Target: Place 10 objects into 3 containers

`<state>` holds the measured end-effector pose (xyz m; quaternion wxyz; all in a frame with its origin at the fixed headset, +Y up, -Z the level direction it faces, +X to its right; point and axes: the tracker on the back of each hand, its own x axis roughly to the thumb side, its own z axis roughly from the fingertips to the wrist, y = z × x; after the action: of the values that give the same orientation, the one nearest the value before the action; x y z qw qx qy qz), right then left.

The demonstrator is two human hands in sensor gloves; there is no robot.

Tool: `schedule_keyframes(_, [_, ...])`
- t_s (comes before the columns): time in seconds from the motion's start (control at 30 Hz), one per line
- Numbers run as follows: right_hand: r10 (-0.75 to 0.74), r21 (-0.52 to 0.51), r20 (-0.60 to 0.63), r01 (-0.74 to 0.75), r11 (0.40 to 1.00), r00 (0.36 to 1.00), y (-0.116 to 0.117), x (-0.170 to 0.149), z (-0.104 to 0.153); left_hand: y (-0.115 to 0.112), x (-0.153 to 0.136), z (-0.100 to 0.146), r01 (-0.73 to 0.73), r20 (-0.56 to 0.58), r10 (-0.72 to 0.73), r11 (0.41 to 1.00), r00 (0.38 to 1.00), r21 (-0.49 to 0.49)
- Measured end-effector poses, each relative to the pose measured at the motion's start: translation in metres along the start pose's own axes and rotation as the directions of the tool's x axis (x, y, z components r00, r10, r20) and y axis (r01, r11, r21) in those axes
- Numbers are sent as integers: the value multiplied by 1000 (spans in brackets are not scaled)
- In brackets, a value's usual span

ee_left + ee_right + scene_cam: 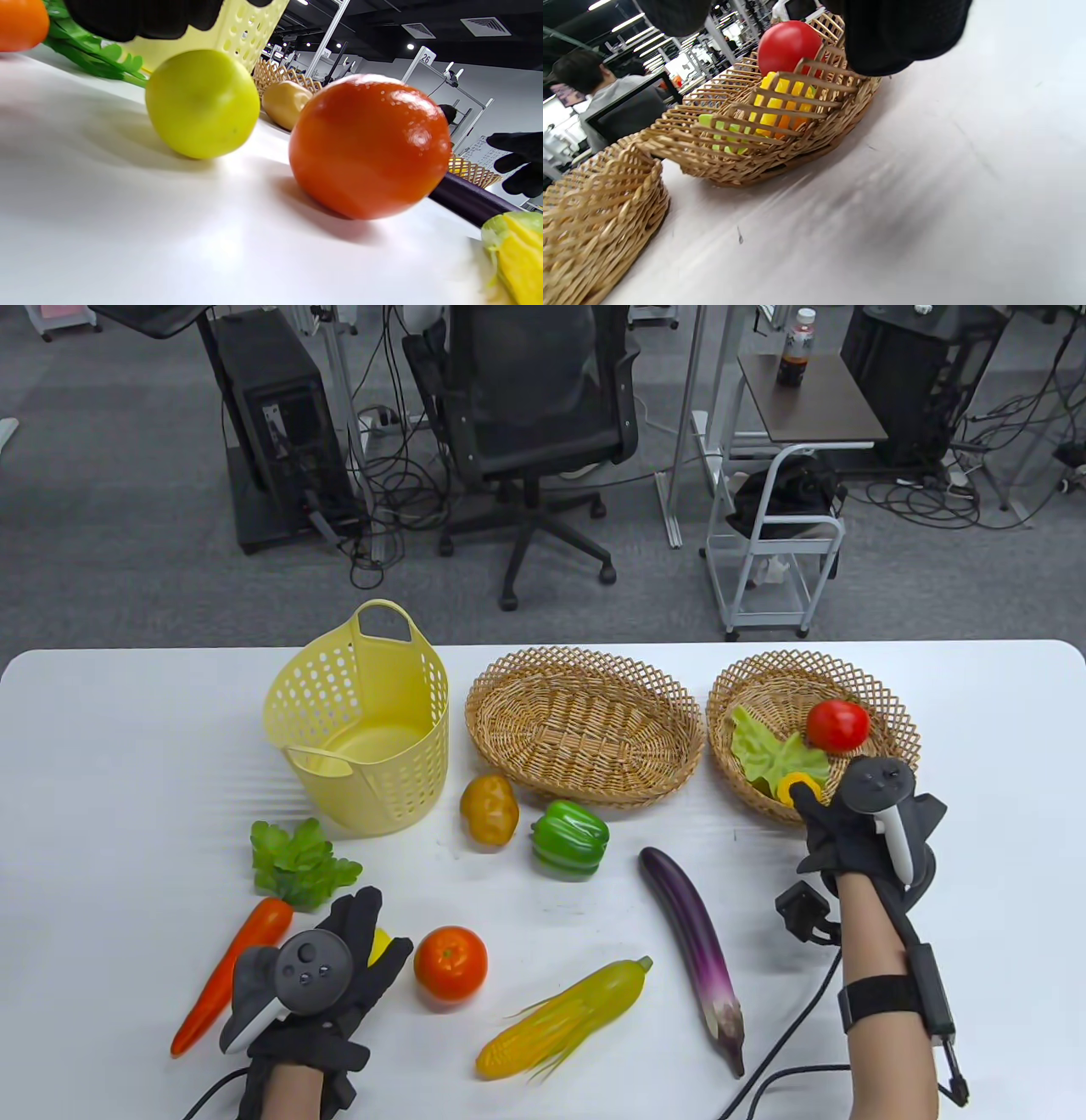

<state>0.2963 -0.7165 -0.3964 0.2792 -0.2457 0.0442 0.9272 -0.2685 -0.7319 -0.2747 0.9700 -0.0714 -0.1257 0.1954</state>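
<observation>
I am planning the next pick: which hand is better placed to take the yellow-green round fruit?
Left. The left hand hangs right over the yellow-green fruit, its fingers just above it. The right hand is far across the table at the right wicker basket.

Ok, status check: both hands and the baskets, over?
Left hand over yellow fruit, grip unclear. Right hand at right wicker basket; tomato, lettuce leaf inside. Middle basket, yellow tub empty.
</observation>
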Motion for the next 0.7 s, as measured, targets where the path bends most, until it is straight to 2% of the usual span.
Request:
schedule_keyframes(0.17, [92,19,108,-95,995,990,-2,6,35,1,0,0,1,24,-1,1000,1000,9])
schedule_keyframes(0.23, [112,81,169,-127,989,979,3,7,49,2,-1,1,-2,23,2,1000,1000,20])
schedule_keyframes(0.4, [105,219,271,-167,961,957,35,-3,90,-4,-6,-4,-57,23,57,998,998,6])
schedule_keyframes(0.53, [161,378,307,-275,884,938,63,-14,120,-2,-4,-2,-46,38,45,999,998,27])
schedule_keyframes(0.6, [168,421,330,-305,854,929,69,-16,131,-2,-4,-2,-49,39,48,998,998,25])
schedule_keyframes(0.7, [140,396,360,-287,872,922,71,-18,143,-3,-4,-2,-55,42,54,998,998,24])
